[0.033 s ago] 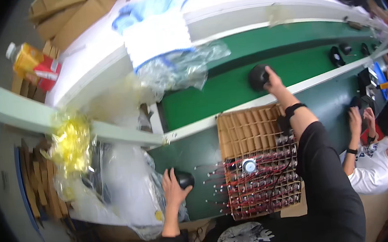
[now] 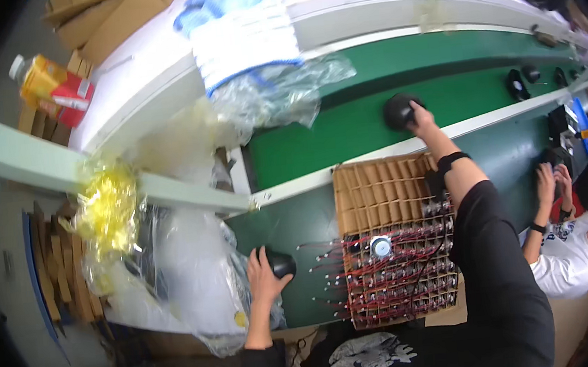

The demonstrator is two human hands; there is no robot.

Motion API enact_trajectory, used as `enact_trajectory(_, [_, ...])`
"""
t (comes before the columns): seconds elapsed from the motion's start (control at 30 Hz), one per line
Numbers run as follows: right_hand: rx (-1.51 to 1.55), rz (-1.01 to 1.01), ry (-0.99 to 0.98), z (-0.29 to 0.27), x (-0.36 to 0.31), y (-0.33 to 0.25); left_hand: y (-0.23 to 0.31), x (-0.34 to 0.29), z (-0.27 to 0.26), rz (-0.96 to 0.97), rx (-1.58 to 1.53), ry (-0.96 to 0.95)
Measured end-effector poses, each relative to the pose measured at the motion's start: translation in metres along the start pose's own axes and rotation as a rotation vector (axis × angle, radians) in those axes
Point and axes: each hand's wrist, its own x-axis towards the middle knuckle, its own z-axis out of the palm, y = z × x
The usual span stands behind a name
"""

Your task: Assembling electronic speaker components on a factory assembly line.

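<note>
My right hand (image 2: 424, 120) reaches out to the green conveyor belt (image 2: 319, 149), its fingers closed round the near right side of a black ball-shaped shell (image 2: 400, 111). On the dark green bench at the left, my left hand (image 2: 265, 277) grips a second black rounded shell (image 2: 285, 263) between thumb and fingers. Between my arms sits a cardboard divider tray (image 2: 373, 200). Its nearer cells hold several small metal parts with red wires (image 2: 402, 273) trailing out to the left. A round, pale-faced part (image 2: 381, 247) lies on top of these rows.
Clear plastic bags (image 2: 195, 264) cover the bench's left end, beside a pale post wrapped with yellow film (image 2: 109, 208). A white cloth (image 2: 245, 46) hangs from the upper shelf. More black parts (image 2: 517, 84) lie along the belt. A co-worker (image 2: 569, 249) works at the right.
The view has shifted slightly, so most things appear a little further right. Both my hands stay on the same black shells.
</note>
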Motion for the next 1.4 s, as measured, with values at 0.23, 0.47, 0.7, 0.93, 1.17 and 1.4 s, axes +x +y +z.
enact_trajectory(0.23, [-0.579, -0.565, 0.236, -0.034, -0.051, 0.019, 0.017, 0.012, 0.005, -0.219, 0.049, -0.011])
enact_trajectory(0.47, [-1.244, -1.186, -0.747, -0.048, -0.31, 0.044, -0.028, 0.016, 0.041, -0.394, -0.293, 0.311])
enact_trajectory(0.7, [-1.497, -1.216, -0.622, -0.052, -0.357, 0.111, -0.005, 0.026, 0.028, -0.144, -0.173, 0.267])
enact_trajectory(0.93, [-1.56, -1.117, -0.576, -0.062, -0.353, 0.126, 0.001, 0.0, 0.039, -0.276, 0.023, 0.319])
enact_trajectory(1.17, [-0.913, -0.617, -0.68, -0.056, -0.434, 0.05, -0.025, -0.014, 0.014, -0.075, -0.27, 0.307])
enact_trajectory(1.4, [-0.151, -0.076, -1.033, -0.053, -0.503, 0.057, 0.007, -0.103, -0.05, 0.038, -2.106, -0.202])
